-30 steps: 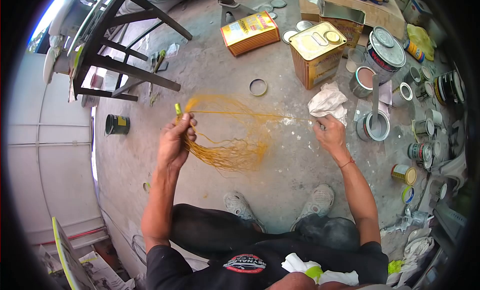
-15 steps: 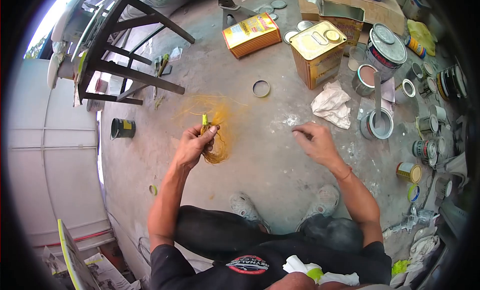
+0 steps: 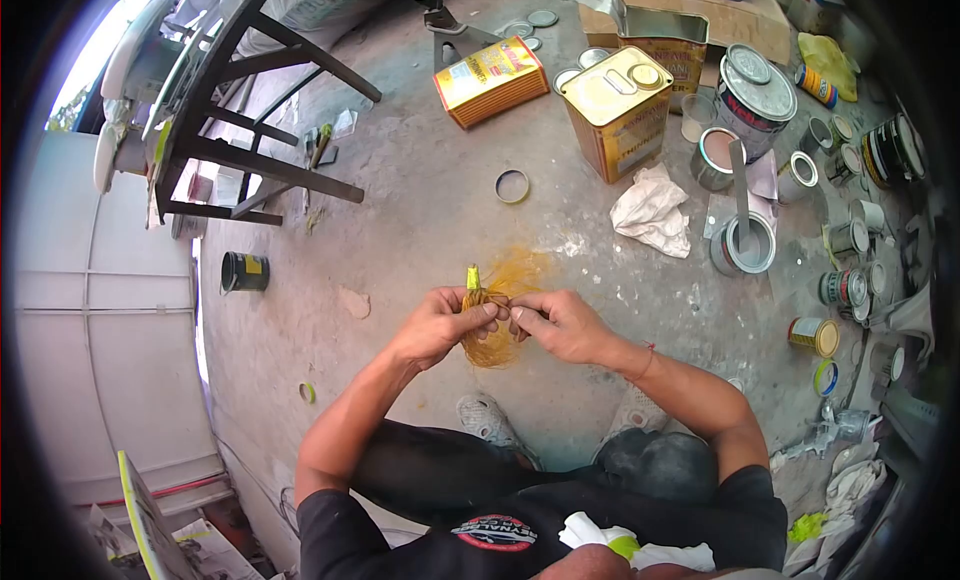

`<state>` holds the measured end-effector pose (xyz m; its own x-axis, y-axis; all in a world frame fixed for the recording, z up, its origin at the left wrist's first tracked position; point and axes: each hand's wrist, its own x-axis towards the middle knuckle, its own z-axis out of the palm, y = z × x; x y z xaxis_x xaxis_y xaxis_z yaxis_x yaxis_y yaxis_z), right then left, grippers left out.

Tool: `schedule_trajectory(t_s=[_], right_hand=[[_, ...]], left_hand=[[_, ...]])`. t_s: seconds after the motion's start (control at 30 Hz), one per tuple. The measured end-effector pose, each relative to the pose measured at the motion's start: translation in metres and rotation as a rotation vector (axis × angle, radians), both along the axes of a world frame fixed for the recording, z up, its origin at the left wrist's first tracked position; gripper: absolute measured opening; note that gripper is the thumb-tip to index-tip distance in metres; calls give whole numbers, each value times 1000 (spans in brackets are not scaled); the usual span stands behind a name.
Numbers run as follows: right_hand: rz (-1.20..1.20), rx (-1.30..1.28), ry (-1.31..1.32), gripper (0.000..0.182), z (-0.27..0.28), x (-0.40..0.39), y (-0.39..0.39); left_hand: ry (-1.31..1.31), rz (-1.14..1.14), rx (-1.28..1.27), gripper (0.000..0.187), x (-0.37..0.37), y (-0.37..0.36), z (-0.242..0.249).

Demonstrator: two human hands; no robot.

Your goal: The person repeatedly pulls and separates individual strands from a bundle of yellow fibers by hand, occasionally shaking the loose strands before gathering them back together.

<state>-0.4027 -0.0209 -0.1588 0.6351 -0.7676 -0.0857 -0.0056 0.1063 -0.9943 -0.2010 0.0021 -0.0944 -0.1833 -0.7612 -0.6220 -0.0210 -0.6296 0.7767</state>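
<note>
A tangled bundle of thin golden-yellow strands (image 3: 488, 351) is held in front of me, above the floor between my feet. Bright yellow-green tape (image 3: 473, 277) wraps its upright top end. My left hand (image 3: 443, 326) is closed round the bundle just below the tape, thumb pressed on the strands. Close against it on the right, my right hand (image 3: 563, 325) pinches some strands between thumb and fingers. Loose strands fan out above the right hand. The fingertips partly hide the middle of the bundle.
A square thinner tin (image 3: 618, 115) stands beyond my hands, another thinner tin (image 3: 490, 80) lies on its side. A crumpled white cloth (image 3: 650, 212) and an open paint can (image 3: 745, 248) are to the right, with several more cans. A dark metal stand (image 3: 275, 170) is at left.
My left hand has brought the bundle to the right. My right hand has moved left to meet it and now pinches its strands. The view has shifted slightly.
</note>
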Motion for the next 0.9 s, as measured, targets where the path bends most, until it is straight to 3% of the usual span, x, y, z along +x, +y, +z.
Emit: schedule_trajectory(t_s=[0.07, 0.2, 0.27, 0.4, 0.47, 0.6, 0.73, 0.8, 0.87, 0.9], right_hand=[[65, 180, -116, 24, -1, -2, -1], [75, 174, -162, 24, -6, 1, -2], [59, 473, -112, 23, 3, 0, -8], [168, 464, -44, 22, 10, -11, -10], [87, 51, 199, 23, 10, -31, -10], [-133, -318, 433, 23, -27, -64, -14], [-225, -436, 865, 20, -77, -102, -25], [-218, -409, 936, 19, -84, -120, -25], [-215, -370, 1009, 19, -69, -115, -27], [-264, -362, 777, 19, -43, -99, -28]], left_hand=[[13, -16, 3, 27, -2, -1, -2], [-59, -6, -25, 22, -7, 2, -2], [-111, 8, -65, 21, -8, 0, 1], [-255, 547, -378, 17, 35, -25, 27], [-321, 731, -469, 16, 101, -34, 32], [-483, 979, -391, 15, 187, -22, 4], [-462, 1269, -432, 12, 254, -9, -4], [-400, 1185, -373, 11, 239, -6, 4], [-354, 912, -249, 13, 184, -10, 16], [-374, 710, -225, 16, 160, -10, 9]])
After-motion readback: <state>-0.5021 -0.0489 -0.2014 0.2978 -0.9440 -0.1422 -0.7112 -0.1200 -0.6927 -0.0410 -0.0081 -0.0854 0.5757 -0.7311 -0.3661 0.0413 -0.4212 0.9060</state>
